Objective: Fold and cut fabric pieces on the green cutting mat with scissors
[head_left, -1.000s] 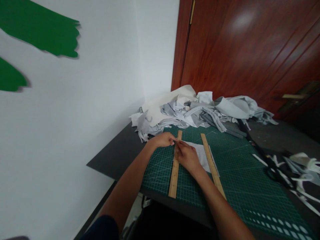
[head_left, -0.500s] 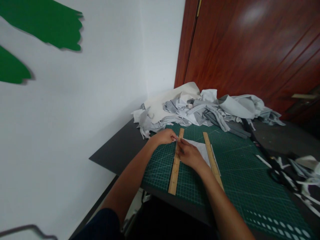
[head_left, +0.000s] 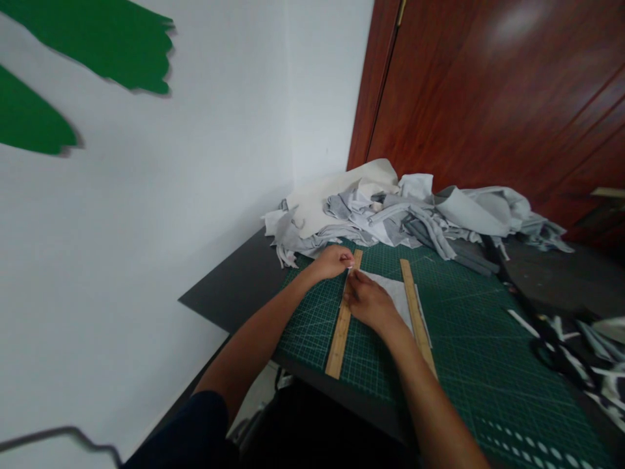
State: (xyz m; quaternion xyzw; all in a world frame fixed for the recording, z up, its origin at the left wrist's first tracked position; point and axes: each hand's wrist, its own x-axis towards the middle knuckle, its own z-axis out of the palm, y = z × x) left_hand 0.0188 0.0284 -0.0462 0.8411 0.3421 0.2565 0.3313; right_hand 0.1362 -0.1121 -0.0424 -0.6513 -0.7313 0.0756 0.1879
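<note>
Both my hands work at the upper end of a wooden ruler (head_left: 340, 331) that lies lengthwise on a green cutting mat (head_left: 469, 332). My left hand (head_left: 333, 261) is curled, its fingertips pinching something small and pale at the ruler's left edge. My right hand (head_left: 370, 302) rests closed on the ruler and on a grey sheet of fabric (head_left: 396, 294) lying between this ruler and a second wooden ruler (head_left: 416, 313). What the right fingers grip is hidden.
A heap of grey and white fabric scraps (head_left: 390, 212) fills the back of the dark table (head_left: 229, 293). Black scissors (head_left: 554, 355) and pale strips (head_left: 603, 339) lie at the right. A white wall stands left, a dark wood door (head_left: 498, 98) behind.
The view has drifted, so everything sits slightly right and higher. Both hands stay at the ruler's upper end, with the left fingertips shifted a little further up along it.
</note>
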